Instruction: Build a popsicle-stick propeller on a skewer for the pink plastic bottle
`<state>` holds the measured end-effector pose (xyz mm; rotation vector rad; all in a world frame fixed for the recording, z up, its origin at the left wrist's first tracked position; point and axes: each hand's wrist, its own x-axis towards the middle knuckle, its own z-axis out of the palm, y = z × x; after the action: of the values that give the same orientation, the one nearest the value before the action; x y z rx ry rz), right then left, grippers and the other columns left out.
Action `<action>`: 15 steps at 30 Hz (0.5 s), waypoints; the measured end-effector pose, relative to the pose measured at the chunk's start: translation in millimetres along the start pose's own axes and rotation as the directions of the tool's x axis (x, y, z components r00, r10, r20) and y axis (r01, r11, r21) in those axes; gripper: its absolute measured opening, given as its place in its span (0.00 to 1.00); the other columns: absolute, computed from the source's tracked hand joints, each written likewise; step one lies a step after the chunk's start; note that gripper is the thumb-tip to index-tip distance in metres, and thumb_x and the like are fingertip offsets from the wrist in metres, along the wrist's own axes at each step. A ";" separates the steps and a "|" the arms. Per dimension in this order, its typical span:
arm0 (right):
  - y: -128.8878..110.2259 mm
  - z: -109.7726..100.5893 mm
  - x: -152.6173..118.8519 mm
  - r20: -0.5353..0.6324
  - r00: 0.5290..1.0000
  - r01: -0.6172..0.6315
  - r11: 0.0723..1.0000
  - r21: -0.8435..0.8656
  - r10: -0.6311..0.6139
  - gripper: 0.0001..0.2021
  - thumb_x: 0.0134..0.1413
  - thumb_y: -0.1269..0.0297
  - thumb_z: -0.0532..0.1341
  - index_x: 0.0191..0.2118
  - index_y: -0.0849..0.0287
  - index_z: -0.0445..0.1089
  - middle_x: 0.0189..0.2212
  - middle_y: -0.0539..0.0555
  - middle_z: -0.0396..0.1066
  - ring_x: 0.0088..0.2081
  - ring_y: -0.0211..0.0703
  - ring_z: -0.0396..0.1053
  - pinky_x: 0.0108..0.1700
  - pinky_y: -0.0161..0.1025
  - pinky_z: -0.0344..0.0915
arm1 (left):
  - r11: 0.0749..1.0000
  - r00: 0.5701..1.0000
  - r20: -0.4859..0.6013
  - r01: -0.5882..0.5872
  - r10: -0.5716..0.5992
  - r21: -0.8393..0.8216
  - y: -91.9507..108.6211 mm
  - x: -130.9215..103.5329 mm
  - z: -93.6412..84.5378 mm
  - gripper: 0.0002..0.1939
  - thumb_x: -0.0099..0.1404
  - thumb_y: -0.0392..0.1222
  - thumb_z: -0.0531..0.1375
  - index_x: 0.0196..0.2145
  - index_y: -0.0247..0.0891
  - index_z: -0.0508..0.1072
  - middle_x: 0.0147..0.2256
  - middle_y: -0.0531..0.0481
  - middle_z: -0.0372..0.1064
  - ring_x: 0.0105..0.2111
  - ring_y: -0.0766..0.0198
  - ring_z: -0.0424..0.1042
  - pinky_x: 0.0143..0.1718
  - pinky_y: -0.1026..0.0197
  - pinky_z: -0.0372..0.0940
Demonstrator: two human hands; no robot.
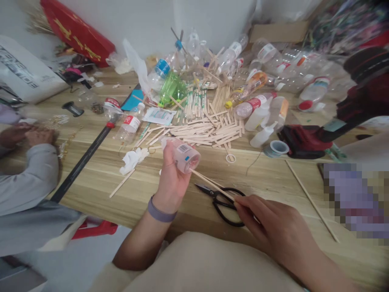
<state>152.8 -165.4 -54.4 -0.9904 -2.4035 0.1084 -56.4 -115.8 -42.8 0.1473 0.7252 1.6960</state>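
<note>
My left hand [174,174] is closed around a small clear pinkish plastic bottle [184,156] with a barcode label, tilted so its near end faces my right side. Between the fingertips of my right hand [270,221] is a thin wooden stick [212,183], whose far tip meets the near end of the bottle. Whether the tip goes inside is hard to make out. Under the stick lies a pair of black-handled scissors [217,196] on the wooden table [146,202].
Flat wooden sticks [200,132] lie piled behind my hands, with several plastic bottles [252,107] around them. A red and black power tool [306,140] stands at right, near a wire spool [276,149]. Another person's hands [27,134] work at far left, beyond a black bar [85,162].
</note>
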 end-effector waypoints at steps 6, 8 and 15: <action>0.8 2.3 -4.6 -0.012 1.000 -0.013 1.000 0.015 0.013 0.10 0.67 0.66 0.50 0.36 0.58 0.67 0.20 0.46 0.68 0.18 0.34 0.65 0.22 0.33 0.56 | 1.000 1.000 -0.012 0.024 -0.024 -0.011 -0.2 -0.9 1.4 0.12 0.69 0.49 0.55 0.33 0.39 0.71 0.27 0.52 0.70 0.31 0.64 0.73 0.34 0.63 0.69; -0.5 2.2 -2.8 -0.043 0.999 0.005 1.000 -0.016 -0.006 0.11 0.67 0.66 0.50 0.36 0.58 0.67 0.19 0.46 0.67 0.18 0.34 0.64 0.22 0.33 0.55 | 1.000 0.999 -0.033 -0.007 0.008 0.018 -1.2 -1.4 2.3 0.11 0.68 0.48 0.56 0.33 0.39 0.71 0.28 0.52 0.71 0.31 0.64 0.73 0.33 0.63 0.68; -5.4 -1.9 1.7 -0.086 0.993 0.067 0.985 -0.159 -0.082 0.12 0.67 0.68 0.50 0.35 0.58 0.69 0.22 0.48 0.72 0.18 0.35 0.63 0.24 0.36 0.54 | 0.991 0.989 -0.112 -0.085 0.097 0.105 -8.6 -6.5 3.0 0.08 0.68 0.46 0.55 0.38 0.41 0.71 0.33 0.51 0.72 0.33 0.63 0.73 0.35 0.62 0.69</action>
<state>149.4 -168.4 -50.6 -0.9508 -2.3893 -0.1511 -46.0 -120.0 -43.2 0.1543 0.9033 1.7672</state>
